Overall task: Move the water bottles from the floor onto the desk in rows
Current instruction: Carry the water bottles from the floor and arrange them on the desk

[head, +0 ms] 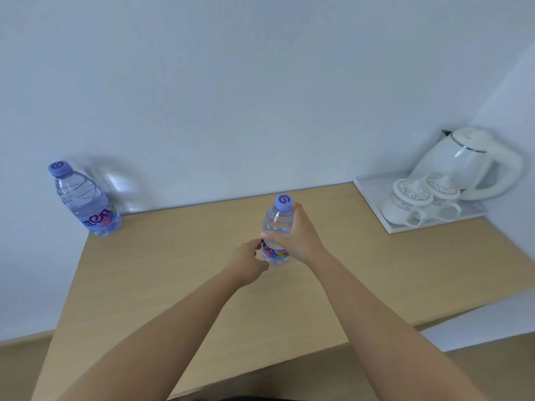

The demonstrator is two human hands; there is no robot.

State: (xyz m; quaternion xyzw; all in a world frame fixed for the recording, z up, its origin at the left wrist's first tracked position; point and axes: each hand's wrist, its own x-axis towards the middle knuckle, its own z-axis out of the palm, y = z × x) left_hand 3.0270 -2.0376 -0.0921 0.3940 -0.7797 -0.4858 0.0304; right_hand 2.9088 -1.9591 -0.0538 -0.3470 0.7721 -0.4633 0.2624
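Both bottles wear purple caps with a swirl mark; the far-left corner bottle (86,199) reads "men" in part. The right grip (298,235) wraps the middle bottle (277,231), upright mid-tabletop (173,285). The left grip (249,263) pinches its label. A tray (373,192) with kettle (469,160) and two cups (405,202) fills the far-right corner by the pale wall.

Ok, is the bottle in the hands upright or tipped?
Upright: the held bottle has its cap on top and base at the desk, right hand gripping it.
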